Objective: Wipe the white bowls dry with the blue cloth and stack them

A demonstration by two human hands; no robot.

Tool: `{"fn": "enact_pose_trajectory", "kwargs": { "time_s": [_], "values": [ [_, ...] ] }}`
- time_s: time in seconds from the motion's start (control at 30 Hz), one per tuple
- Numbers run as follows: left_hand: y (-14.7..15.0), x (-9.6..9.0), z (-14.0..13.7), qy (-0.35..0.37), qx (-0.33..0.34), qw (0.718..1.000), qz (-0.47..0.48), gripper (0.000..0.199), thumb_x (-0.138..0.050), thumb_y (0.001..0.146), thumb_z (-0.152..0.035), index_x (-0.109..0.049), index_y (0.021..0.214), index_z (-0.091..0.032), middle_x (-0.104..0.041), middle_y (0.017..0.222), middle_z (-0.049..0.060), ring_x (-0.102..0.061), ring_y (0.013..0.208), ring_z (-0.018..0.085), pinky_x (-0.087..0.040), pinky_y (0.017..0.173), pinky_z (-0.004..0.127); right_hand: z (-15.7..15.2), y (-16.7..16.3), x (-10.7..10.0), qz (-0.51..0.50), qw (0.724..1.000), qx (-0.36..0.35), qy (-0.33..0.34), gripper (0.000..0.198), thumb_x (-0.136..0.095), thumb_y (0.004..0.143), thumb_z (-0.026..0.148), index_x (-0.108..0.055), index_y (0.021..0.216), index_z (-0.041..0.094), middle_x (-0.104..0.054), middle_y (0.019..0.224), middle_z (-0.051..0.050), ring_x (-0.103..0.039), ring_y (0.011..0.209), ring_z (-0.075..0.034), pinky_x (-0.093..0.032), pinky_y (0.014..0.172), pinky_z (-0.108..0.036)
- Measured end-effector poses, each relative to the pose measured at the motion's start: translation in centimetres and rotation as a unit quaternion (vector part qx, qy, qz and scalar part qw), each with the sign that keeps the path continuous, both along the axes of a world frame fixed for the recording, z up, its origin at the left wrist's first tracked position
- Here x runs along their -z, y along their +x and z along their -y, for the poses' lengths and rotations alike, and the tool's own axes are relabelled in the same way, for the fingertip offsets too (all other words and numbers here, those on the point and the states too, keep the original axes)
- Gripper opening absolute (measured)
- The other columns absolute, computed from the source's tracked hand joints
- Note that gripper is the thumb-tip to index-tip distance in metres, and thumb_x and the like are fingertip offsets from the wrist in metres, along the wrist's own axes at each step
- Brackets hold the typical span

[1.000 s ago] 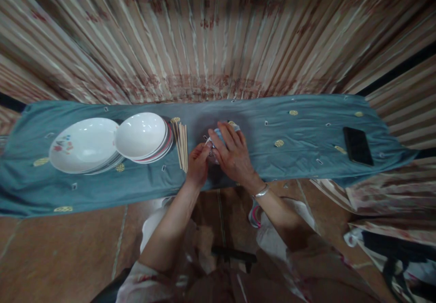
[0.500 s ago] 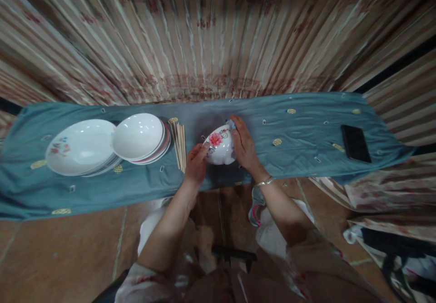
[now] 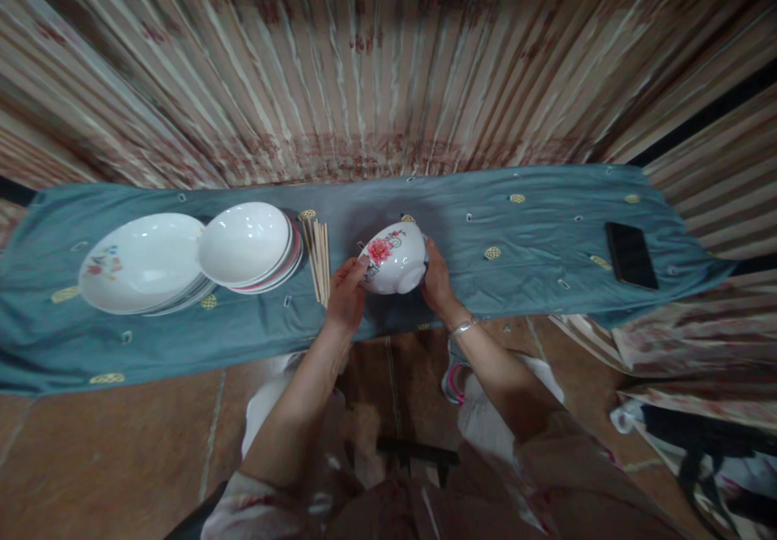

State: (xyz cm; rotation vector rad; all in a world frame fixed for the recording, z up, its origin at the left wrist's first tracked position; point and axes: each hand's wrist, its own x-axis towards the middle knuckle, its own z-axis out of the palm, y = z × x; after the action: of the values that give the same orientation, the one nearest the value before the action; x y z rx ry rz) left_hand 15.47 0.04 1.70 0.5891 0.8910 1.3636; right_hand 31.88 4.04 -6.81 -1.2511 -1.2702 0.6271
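A white porcelain bowl with a pink flower on its outside is tilted above the middle of the table, its foot towards me and to the right. My left hand pinches its left rim, thumb on the outer wall. At the bowl's right side is my right hand, thumb up and fingers curled behind the bowl. The bowl hides those fingertips and whatever lies under them. Several wooden chopsticks lie just left of my left hand.
Left of the chopsticks stands a stack of white bowls, touching a stack of larger white dishes with a floral print. A black phone lies at the right end of the green tablecloth. A pleated curtain hangs behind.
My right hand has slid from the bowl's top right edge down to its right side. A pale bluish piece under its fingers is now out of sight. The bowl has turned slightly, showing its foot.
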Motion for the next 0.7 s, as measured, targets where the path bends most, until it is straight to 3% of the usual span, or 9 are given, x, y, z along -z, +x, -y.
{"fn": "enact_pose_trajectory", "kwargs": {
  "time_s": [0.17, 0.3, 0.53, 0.7],
  "values": [
    [0.3, -0.5, 0.2, 0.012, 0.018, 1.000, 0.017, 0.041, -0.090, 0.063, -0.051, -0.074, 0.079, -0.017, -0.075, 0.078, 0.003, -0.068, 0.078, 0.017, -0.051, 0.077, 0.028, -0.1, 0.8, -1.8, -0.012, 0.999, 0.010, -0.036, 0.061, -0.026, 0.105, 0.057, -0.067, 0.122, 0.015, -0.074, 0.122, -0.016, -0.069, 0.112, -0.024, -0.055, 0.100, -0.042],
    [0.6, -0.6, 0.4, 0.011, 0.022, 0.999, 0.023, 0.032, -0.089, 0.068, -0.044, -0.075, 0.083, -0.019, -0.076, 0.087, 0.002, -0.067, 0.083, 0.016, -0.051, 0.078, 0.027, -0.6, 2.5, -3.5, 0.039, 0.999, -0.010, -0.027, 0.056, -0.026, 0.106, 0.053, -0.066, 0.125, 0.019, -0.073, 0.126, -0.014, -0.066, 0.119, -0.025, -0.052, 0.106, -0.046],
    [0.7, -0.4, 0.6, 0.005, 0.035, 0.999, -0.001, 0.027, -0.089, 0.065, -0.034, -0.075, 0.083, -0.020, -0.075, 0.087, 0.001, -0.067, 0.087, 0.016, -0.051, 0.084, 0.028, -1.6, 3.5, -4.3, 0.093, 0.995, 0.018, 0.022, 0.053, -0.030, 0.106, 0.049, -0.067, 0.127, 0.017, -0.072, 0.127, -0.016, -0.067, 0.118, -0.025, -0.052, 0.106, -0.047],
    [0.8, -0.2, 0.8, -0.026, 0.061, 0.997, -0.031, 0.032, -0.087, 0.067, -0.042, -0.076, 0.089, -0.022, -0.076, 0.091, 0.003, -0.068, 0.088, 0.019, -0.052, 0.078, 0.029, -1.5, 3.7, -5.3, 0.141, 0.989, -0.004, 0.036, 0.048, -0.033, 0.107, 0.044, -0.067, 0.131, 0.020, -0.071, 0.130, -0.015, -0.066, 0.122, -0.025, -0.051, 0.109, -0.048]
  ]
}}
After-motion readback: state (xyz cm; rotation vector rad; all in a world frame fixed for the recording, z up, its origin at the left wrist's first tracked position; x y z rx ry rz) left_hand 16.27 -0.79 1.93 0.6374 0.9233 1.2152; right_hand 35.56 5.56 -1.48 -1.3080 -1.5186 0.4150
